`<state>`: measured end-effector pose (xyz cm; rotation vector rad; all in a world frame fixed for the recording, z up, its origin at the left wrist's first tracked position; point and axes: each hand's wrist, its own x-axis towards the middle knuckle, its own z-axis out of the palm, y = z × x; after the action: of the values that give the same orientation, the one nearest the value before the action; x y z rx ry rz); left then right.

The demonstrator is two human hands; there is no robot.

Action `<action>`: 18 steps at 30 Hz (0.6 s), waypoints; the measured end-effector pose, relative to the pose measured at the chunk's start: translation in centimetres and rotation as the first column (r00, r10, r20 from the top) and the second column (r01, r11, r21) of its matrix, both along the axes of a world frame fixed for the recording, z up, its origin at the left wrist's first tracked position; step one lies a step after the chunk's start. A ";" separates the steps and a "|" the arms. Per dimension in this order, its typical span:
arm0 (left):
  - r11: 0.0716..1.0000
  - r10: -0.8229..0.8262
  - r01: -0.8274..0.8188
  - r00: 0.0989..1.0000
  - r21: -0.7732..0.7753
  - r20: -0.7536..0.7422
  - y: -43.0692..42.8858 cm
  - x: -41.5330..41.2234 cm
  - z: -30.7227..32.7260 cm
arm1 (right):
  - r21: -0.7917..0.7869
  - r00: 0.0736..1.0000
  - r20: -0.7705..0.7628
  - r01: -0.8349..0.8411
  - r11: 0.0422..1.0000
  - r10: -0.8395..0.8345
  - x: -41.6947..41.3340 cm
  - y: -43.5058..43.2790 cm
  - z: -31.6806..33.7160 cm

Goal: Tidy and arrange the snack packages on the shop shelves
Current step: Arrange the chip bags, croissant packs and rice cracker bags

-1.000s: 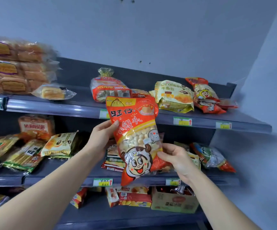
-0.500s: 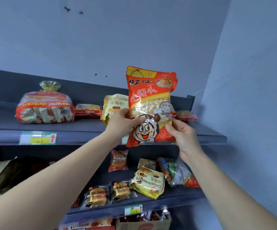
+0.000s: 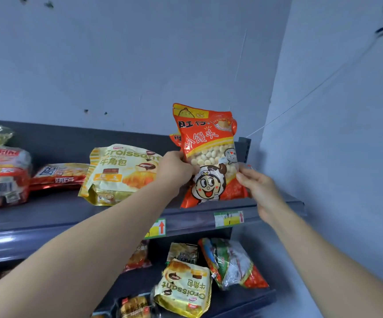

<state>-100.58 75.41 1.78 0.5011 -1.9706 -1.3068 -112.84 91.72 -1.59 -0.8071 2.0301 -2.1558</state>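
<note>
Glossy orange snack bag upright, left hand, right hand gripping

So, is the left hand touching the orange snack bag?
Touching. The head view shows the left hand pinching the left edge of the orange snack bag.

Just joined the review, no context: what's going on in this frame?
A person is holding an orange-red plastic snack bag with a cartoon face upright, at the right end of the grey metal top shelf. The left hand grips the bag's left edge and the right hand pinches its right edge. The bag's bottom is at shelf level, but I cannot tell whether it rests there. A gold foil croissant bag lies just to its left on the same shelf.
</note>
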 end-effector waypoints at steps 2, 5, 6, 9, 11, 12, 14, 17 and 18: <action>1.000 0.012 -0.012 0.999 -0.019 0.043 -0.8 -2.0 -0.3 | 0.037 0.997 -0.016 0.080 0.996 -0.080 -2.1 0.0 0.2; 1.000 0.014 -0.012 0.995 -0.022 0.103 -1.8 -4.4 -1.1 | 0.065 0.983 -0.023 0.185 0.981 -0.184 -5.3 -0.1 0.2; 1.000 0.011 -0.009 0.993 -0.018 0.115 -2.0 -5.1 -1.5 | 0.071 0.977 -0.021 0.212 0.975 -0.211 -6.4 -0.2 0.2; 1.000 0.011 -0.013 0.991 0.017 0.130 -2.5 -6.8 -2.4 | 0.100 0.960 -0.023 0.280 0.955 -0.279 -9.7 -0.5 0.0; 1.000 0.014 -0.017 0.989 0.020 0.146 -2.6 -7.6 -2.7 | 0.139 0.948 -0.036 0.319 0.937 -0.317 -11.8 -0.9 -0.1; 1.000 0.014 -0.016 0.988 0.012 0.157 -2.7 -7.9 -2.7 | 0.164 0.941 -0.046 0.337 0.927 -0.334 -12.6 -1.2 -0.1; 1.000 0.015 -0.014 0.984 -0.007 0.179 -2.6 -8.2 -2.7 | 0.215 0.932 -0.078 0.363 0.907 -0.355 -14.4 -1.8 -0.4; 0.999 0.020 -0.013 0.978 -0.038 0.206 -2.6 -8.4 -2.5 | 0.296 0.936 -0.125 0.352 0.888 -0.329 -17.0 -2.7 -1.0; 0.999 0.025 -0.016 0.977 -0.046 0.210 -2.6 -8.3 -2.5 | 0.326 0.937 -0.144 0.350 0.878 -0.320 -17.8 -3.0 -1.1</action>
<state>-108.93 72.84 -0.74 0.6598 -2.1560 -1.2373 -130.66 88.75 -2.72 -0.5380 2.6637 -1.8338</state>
